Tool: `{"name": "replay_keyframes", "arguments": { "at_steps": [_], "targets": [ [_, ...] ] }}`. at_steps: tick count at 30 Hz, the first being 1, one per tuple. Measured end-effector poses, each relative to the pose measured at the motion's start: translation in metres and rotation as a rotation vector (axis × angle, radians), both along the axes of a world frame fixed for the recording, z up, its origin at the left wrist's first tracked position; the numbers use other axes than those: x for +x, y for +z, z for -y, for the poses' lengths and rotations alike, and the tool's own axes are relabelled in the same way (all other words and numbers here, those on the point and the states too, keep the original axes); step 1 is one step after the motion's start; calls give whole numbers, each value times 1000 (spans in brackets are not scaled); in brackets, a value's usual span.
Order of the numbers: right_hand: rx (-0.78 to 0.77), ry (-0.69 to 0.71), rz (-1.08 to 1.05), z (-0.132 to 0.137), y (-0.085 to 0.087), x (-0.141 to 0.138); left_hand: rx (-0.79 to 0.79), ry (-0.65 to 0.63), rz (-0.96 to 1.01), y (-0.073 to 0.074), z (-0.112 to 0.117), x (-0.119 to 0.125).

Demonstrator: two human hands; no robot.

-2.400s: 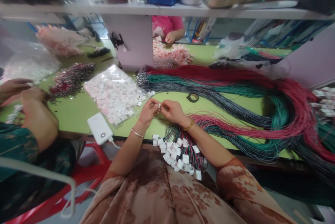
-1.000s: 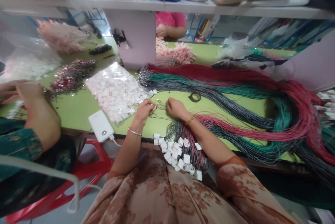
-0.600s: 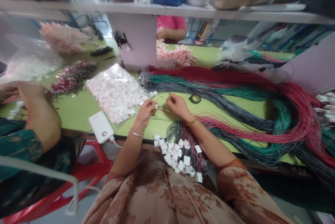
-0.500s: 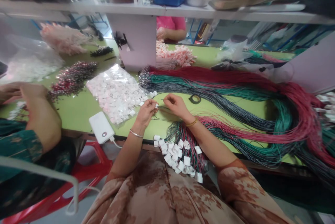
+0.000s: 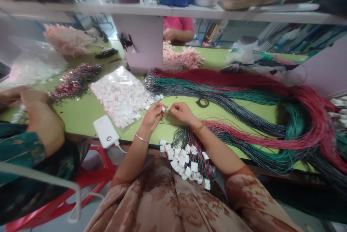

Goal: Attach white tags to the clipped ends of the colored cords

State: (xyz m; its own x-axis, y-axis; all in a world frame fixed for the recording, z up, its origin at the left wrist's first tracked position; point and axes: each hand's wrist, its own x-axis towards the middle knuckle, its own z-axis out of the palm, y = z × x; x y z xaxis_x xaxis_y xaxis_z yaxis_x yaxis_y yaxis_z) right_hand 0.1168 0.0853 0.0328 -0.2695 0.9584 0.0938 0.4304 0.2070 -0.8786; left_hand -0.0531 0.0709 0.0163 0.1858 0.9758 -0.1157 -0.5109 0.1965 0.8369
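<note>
In close again, right hand (image 5: pixel 181 112) brought down and leftward, right up to the small white connector (image 5: pixel 163 109) in the left hand (image 5: pixel 154 116), with barely any gap between the two sets of fingertips! Left fingers clamped on that connector, just above the counter (image 5: pixel 78 116). Right fingers pinched together, apparently on a thin wire end (image 5: pixel 168 111) (too small and soft to swear to the exact grip). Meaning, by all appearances, wire and connector back at the same spot, with both hands sharing one tiny piece of close work; joined or merely near, impossible to tell from here. Now for the comparison: half a second ago, right hand farther off and a touch higher, thin dark wires in plain sight across the gap; now that gap nearly gone, and most of that stretch out of sight. Left hand, by contrast, hardly shifted at all. Between the forearms, same as before, the heap of white connectors (image 5: pixel 194 167) at the near edge. Farther back, same again, the clear bag (image 5: pixel 119 98) of loose pieces, the roll of black tape (image 5: pixel 202 102), the long bundle of red, green and dark wires (image 5: pixel 233 78). Nearer, off to the left, the white power bank (image 5: pixel 105 130), unmoved too.
</note>
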Motion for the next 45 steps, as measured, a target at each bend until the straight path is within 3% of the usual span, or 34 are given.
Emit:
{"name": "replay_keyframes", "arguments": {
  "at_steps": [18,26,32,36,42,45],
  "targets": [
    [60,-64,13,3,-3,-4,40,78,-80,0,1,1],
    [150,-47,72,5,-1,-8,63,81,-109,1,2,8],
    [132,14,53,9,3,-6,48,79,-92,2,2,7],
    [140,-39,120,8,-2,-7,76,116,-166,2,3,11],
    [64,45,32,-6,-10,2,-21,97,-304,5,-1,-3],
    [44,46,257,-9,-14,1,-47,18,-472,6,-1,-13]
  ]
}}
